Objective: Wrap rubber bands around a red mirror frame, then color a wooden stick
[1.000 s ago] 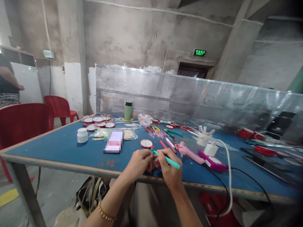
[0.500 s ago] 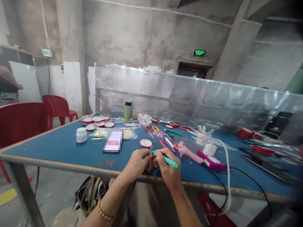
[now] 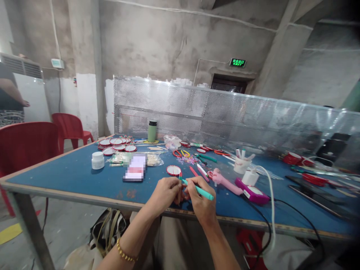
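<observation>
My right hand [image 3: 203, 198] is closed around a turquoise marker pen [image 3: 205, 193], gripped like a writing pen with its front end pointing left. My left hand [image 3: 164, 193] is pinched shut right beside it, on a small red-and-green piece [image 3: 180, 175] that sticks up from the fingertips. The pen's front end is at this piece; whether they touch is too small to tell. Just behind the hands is a round white disc with a red rim [image 3: 173, 170]. Fingers hide the lower part of what the left hand holds.
Left on the blue table [image 3: 70, 183] are a white jar [image 3: 98, 160], a phone [image 3: 135, 168], bagged sticks [image 3: 154, 159] and several red-rimmed discs [image 3: 116, 141]. Rightward lie pens [image 3: 202, 172], pliers [image 3: 208, 158], a pink tool [image 3: 226, 183], a purple device [image 3: 251, 192] and cables. A person [image 3: 11, 92] stands far left.
The view has shifted very slightly. Both hands stay in nearly the same place, with the marker pen still at the small piece.
</observation>
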The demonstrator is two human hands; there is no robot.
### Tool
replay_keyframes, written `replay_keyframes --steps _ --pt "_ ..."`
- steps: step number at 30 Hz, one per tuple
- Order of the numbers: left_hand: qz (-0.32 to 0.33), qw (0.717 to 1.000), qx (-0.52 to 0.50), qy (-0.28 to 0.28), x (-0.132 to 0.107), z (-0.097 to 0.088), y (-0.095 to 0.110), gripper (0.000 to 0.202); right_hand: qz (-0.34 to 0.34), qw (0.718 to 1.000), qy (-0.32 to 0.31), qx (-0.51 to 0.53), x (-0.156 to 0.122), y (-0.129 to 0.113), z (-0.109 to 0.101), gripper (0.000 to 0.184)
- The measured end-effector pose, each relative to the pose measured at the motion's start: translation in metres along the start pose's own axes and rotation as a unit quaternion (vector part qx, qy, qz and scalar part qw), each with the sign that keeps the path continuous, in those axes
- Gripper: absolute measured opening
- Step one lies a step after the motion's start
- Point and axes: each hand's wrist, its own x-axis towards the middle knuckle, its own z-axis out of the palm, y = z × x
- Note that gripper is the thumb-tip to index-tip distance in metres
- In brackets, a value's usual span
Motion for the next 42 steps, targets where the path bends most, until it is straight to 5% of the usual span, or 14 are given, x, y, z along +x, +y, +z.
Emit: replay_keyframes --steps 42 --pt "0.02 0.998 0.047 0.031 -0.0017 -0.0009 0.0005 0.026 -0.04 0.999 -0.028 -0.01 -0.0001 0.0017 0.0011 0.019"
